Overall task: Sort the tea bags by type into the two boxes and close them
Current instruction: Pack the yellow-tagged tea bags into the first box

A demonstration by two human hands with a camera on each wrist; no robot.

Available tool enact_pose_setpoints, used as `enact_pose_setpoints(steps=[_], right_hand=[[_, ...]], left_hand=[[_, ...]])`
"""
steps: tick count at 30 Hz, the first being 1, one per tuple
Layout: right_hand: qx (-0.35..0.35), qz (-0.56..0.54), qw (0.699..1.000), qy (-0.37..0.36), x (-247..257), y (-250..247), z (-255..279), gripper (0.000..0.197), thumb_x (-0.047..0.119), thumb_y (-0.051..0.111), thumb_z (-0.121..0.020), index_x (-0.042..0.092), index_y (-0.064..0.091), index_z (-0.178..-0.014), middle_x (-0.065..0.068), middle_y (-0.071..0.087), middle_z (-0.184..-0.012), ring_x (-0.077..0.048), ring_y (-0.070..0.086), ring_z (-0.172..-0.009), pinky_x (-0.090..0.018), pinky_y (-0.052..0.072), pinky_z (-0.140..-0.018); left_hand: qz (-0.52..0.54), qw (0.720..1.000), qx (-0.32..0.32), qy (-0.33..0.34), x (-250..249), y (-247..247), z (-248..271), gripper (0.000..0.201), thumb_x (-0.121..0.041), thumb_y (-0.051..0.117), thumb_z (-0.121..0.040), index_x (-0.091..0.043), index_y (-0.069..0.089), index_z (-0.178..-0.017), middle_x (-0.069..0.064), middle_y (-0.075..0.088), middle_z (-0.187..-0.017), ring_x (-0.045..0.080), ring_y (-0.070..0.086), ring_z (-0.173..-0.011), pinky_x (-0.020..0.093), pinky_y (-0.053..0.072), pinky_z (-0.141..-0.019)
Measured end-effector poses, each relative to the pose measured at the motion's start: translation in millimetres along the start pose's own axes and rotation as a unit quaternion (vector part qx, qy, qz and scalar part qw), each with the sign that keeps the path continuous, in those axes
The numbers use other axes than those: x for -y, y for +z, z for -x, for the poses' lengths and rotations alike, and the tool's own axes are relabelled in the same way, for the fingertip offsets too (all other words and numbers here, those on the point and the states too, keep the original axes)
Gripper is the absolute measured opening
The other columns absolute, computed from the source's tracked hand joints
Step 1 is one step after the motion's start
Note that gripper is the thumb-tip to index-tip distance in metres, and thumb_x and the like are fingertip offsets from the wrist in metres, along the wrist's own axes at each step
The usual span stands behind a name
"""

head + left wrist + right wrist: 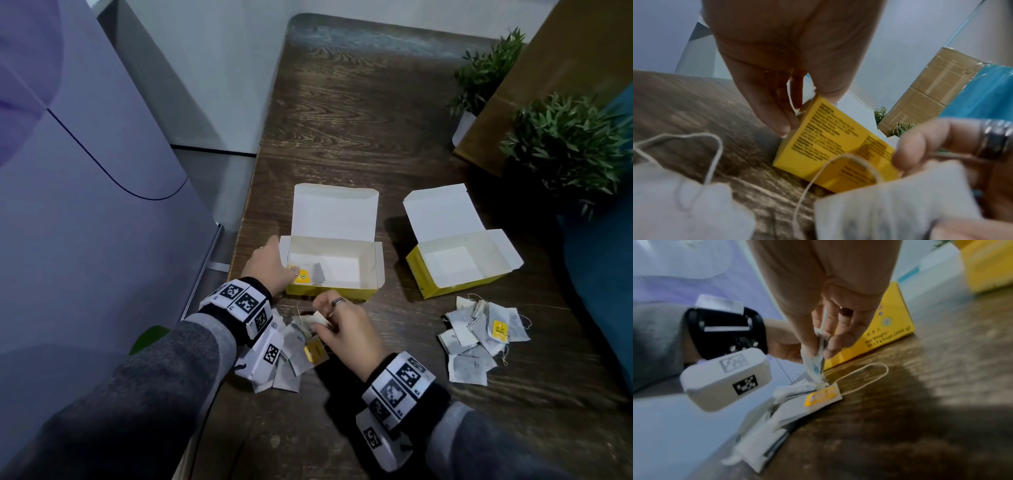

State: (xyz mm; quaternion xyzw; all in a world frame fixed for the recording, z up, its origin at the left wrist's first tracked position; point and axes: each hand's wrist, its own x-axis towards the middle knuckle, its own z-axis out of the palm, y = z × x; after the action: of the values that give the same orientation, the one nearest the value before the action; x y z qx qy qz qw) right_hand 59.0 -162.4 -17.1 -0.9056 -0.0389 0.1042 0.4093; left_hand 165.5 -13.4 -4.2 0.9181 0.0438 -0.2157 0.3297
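Observation:
Two yellow boxes stand open on the dark wooden table (359,137). My left hand (272,265) grips the left end of the left box (342,293), thumb over its rim and fingers (784,129) on the outer wall. A tea bag with a yellow tag (308,275) lies inside by that end. The right box (455,286) holds nothing that I can see. In front of the left box my right hand (342,330) pinches a tea bag (816,361) above the left pile (291,359). The right pile (479,339) lies in front of the right box.
Two potted plants (568,144) and a brown cardboard sheet (565,68) stand at the table's right rear. A blue cushion (603,260) borders the right side. A pale purple cabinet (85,171) rises beyond the table's left edge.

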Motion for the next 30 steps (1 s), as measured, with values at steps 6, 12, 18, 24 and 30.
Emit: enact_pose_setpoints(steps=[6, 12, 18, 24, 30], right_hand=[[0.075, -0.175, 0.980, 0.058, -10, 2, -3, 0.026, 0.005, 0.061, -0.085, 0.029, 0.059, -0.077, 0.004, 0.061, -0.077, -0.010, 0.059, -0.074, -0.035, 0.052, -0.071], [0.114, -0.196, 0.974, 0.008, -14, 5, -1, 0.037, -0.001, 0.066, -0.079, 0.033, 0.063, -0.065, 0.013, 0.068, -0.082, -0.006, 0.064, -0.088, -0.023, 0.052, -0.084], [0.084, -0.083, 0.992, -0.049, -19, 6, 2, 0.024, 0.003, 0.065, -0.078, 0.028, 0.064, -0.080, 0.006, 0.068, -0.085, -0.005, 0.061, -0.080, -0.019, 0.049, -0.076], [0.052, -0.059, 0.996, -0.038, -19, 0, 0, 0.027, 0.000, 0.055, -0.079, 0.023, 0.058, -0.092, 0.019, 0.050, -0.083, 0.001, 0.050, -0.074, -0.010, 0.039, -0.068], [0.064, 0.025, 0.998, -0.003, -11, 1, -8, 0.016, 0.007, 0.053, -0.085, 0.016, 0.058, -0.098, 0.002, 0.044, -0.096, -0.014, 0.050, -0.085, -0.020, 0.037, -0.076]], left_hand=[[-0.001, 1.000, 0.004, 0.007, 4, -1, -1, 0.043, -0.022, 0.066, -0.079, -0.012, 0.045, -0.115, 0.013, 0.060, -0.119, 0.032, 0.056, -0.107, 0.040, 0.050, -0.087], [0.000, 1.000, 0.007, 0.007, 3, -1, 0, 0.041, -0.024, 0.066, -0.079, -0.013, 0.044, -0.113, 0.012, 0.060, -0.114, 0.032, 0.060, -0.097, 0.044, 0.055, -0.080], [-0.006, 1.000, 0.013, 0.006, 3, -1, -1, 0.040, -0.025, 0.066, -0.079, -0.014, 0.044, -0.111, 0.012, 0.060, -0.112, 0.032, 0.061, -0.095, 0.045, 0.056, -0.078], [-0.005, 1.000, 0.012, 0.010, 3, -1, -2, 0.042, -0.023, 0.067, -0.079, -0.014, 0.045, -0.113, 0.012, 0.060, -0.116, 0.032, 0.059, -0.101, 0.045, 0.053, -0.084], [-0.005, 1.000, 0.018, 0.010, 3, -1, -3, 0.044, -0.023, 0.067, -0.079, -0.015, 0.044, -0.115, 0.011, 0.059, -0.117, 0.031, 0.060, -0.099, 0.045, 0.055, -0.080]])
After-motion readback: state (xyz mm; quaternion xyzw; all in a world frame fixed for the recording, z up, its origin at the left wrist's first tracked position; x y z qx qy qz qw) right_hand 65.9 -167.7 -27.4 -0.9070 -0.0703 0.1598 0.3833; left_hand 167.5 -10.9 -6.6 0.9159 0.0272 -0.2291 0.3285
